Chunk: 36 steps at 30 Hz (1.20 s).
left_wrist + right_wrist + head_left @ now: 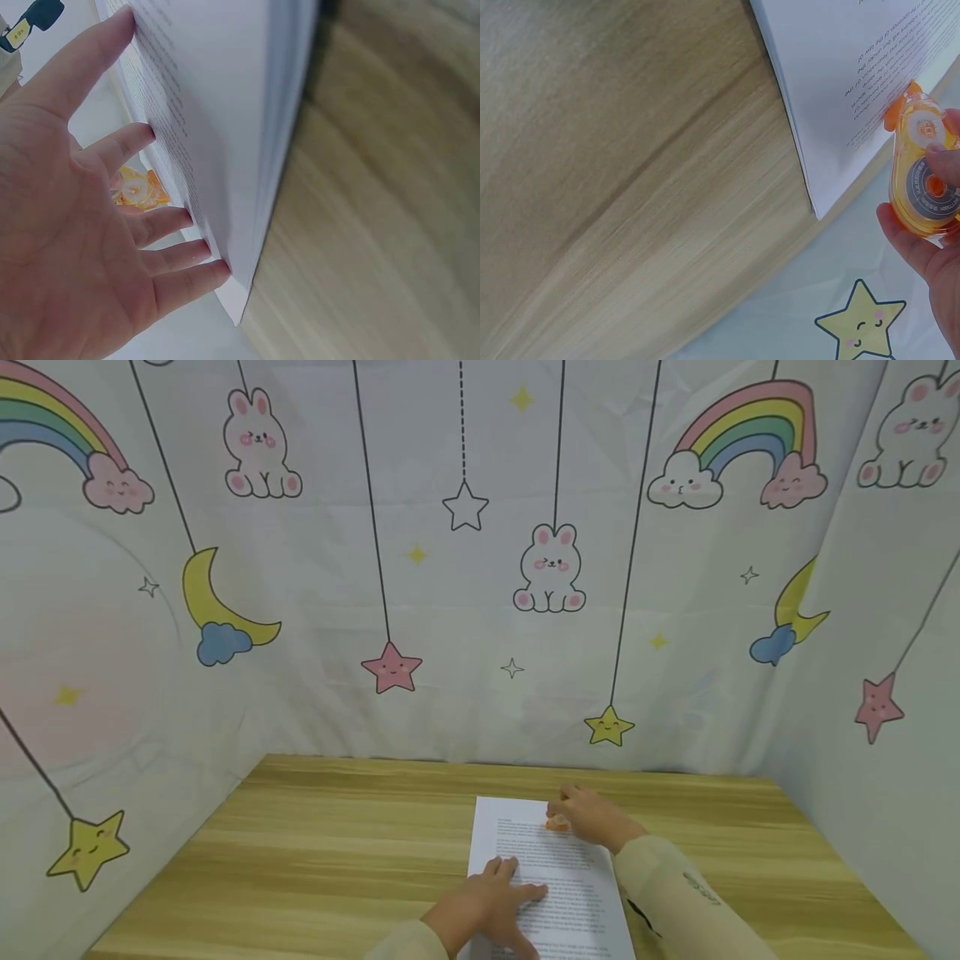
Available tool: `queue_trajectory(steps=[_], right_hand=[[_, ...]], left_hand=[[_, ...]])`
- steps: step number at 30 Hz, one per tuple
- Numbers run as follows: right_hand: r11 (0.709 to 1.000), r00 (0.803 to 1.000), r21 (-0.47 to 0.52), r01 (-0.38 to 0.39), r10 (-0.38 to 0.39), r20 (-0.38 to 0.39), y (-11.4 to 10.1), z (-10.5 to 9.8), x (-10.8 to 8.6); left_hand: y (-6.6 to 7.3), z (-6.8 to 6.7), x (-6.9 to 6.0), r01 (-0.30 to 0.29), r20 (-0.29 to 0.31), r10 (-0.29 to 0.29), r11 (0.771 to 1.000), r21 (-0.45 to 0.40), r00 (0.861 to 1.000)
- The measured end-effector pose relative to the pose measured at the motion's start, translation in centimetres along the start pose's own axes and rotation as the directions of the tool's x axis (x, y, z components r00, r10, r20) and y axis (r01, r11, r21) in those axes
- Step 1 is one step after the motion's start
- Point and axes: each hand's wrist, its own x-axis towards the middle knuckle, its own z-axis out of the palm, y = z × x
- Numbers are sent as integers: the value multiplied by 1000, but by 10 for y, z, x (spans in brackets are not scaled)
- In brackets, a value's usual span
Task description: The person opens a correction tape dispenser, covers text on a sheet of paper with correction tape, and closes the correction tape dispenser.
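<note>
A stack of printed paper (555, 902) lies on the table, its several sheets showing at the edge in the left wrist view. My right hand (592, 817) grips an orange, see-through correction tape dispenser (922, 172) near the top of the page. The dispenser's orange tip end is at the printed text; whether it touches the sheet I cannot tell. Lower on the page, my left hand (491, 902) rests with fingers spread, and its fingertips (217, 271) press on the top sheet. Part of the right hand lies outside the right wrist view.
The wooden table (300, 860) extends to both sides of the paper. Behind it hangs a white cloth backdrop (450, 710) with rabbits, stars and rainbows, which also closes off the left and right sides.
</note>
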Motion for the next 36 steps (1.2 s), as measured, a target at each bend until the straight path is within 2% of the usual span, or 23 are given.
queue_trajectory(steps=[9,18,36], right_hand=[[1000,1000,10,5,-4,-23,1,2,0],[1000,1000,7,-16,16,-3,5,1,0],[999,998,12,33,-32,-58,11,1,-7]], left_hand=[[0,-2,-3,3,-4,-3,1000,-11,1000],[1,-5,-4,3,-3,-3,1000,-13,1000],[0,-1,-3,5,-11,-5,1000,-27,1000]])
